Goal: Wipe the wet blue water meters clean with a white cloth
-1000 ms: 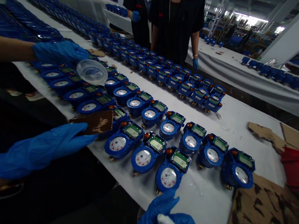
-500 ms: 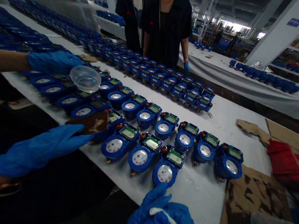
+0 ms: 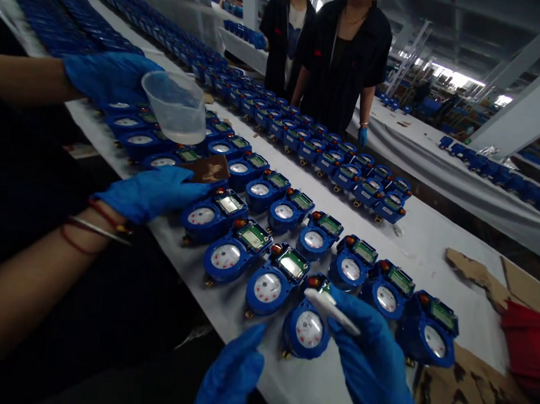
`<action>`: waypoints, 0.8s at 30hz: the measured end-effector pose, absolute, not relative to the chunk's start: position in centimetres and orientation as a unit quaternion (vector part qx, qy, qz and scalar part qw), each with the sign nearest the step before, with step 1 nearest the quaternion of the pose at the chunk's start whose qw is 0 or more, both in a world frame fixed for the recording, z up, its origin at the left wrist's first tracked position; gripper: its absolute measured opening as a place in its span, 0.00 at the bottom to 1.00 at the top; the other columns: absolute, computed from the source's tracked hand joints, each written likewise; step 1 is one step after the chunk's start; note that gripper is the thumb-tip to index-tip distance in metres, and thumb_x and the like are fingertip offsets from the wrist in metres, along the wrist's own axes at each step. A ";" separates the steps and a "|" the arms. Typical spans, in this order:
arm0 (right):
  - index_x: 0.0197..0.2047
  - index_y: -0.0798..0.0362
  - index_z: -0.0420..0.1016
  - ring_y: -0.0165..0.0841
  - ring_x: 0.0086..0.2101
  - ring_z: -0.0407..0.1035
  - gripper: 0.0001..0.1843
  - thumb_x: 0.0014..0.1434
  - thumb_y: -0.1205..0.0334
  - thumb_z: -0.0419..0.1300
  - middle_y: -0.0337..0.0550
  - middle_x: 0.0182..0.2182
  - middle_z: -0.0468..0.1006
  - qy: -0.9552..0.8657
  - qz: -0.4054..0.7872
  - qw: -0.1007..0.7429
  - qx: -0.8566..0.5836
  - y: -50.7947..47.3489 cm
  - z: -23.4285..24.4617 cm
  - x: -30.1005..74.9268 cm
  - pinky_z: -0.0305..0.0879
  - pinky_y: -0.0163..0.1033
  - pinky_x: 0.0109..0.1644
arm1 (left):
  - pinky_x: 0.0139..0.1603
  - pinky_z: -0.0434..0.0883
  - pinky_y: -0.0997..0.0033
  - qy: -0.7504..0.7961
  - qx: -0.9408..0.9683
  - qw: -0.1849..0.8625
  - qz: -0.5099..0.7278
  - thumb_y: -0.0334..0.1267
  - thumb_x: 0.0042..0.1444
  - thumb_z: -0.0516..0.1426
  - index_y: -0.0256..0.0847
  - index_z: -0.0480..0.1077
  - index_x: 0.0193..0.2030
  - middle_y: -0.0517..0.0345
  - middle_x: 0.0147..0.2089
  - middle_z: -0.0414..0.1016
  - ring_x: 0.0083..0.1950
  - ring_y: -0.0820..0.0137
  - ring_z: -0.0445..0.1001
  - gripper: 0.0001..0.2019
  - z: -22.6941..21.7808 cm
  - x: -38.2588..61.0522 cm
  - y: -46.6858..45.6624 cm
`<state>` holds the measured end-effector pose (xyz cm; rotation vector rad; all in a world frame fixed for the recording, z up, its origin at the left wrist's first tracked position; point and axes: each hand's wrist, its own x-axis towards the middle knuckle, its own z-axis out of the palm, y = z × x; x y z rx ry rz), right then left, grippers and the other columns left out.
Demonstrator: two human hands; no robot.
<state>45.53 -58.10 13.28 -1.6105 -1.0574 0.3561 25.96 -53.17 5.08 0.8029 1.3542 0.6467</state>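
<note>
My right hand [image 3: 373,348], in a blue glove, pinches a folded white cloth [image 3: 331,310] over the display end of the nearest water meter [image 3: 308,331]. This meter has a blue body and a round white dial; the cloth and fingers cover most of its display. Left of it, near the table edge, my left hand [image 3: 232,373] is gloved too, its fingers stretched out and nothing seen in it. A second water meter [image 3: 267,286] with a green-framed display stands just beyond. Both hands come in from the bottom of the head view.
At left, a co-worker's gloved hands hold a clear plastic cup [image 3: 177,108] and a brown cardboard piece [image 3: 210,169] above the meters. Rows of blue meters [image 3: 345,176] line the white table. Stained cardboard [image 3: 473,394] and a red cloth [image 3: 524,339] lie at right. Two people stand opposite.
My hands have parted. The right one has moved up and right, bringing the white cloth over the nearest meter. The co-worker's cup has tilted, and the view has shifted.
</note>
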 end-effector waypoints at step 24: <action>0.46 0.53 0.80 0.38 0.33 0.74 0.15 0.64 0.70 0.52 0.47 0.33 0.83 -0.778 -0.100 0.124 -0.607 -47.3 11.4 50.9 0.71 0.42 0.38 | 0.48 0.71 0.59 0.762 0.492 0.123 0.402 0.38 0.62 0.52 0.28 0.75 0.51 0.42 0.43 0.76 0.43 0.59 0.74 0.18 -7.5 28.3 -44.8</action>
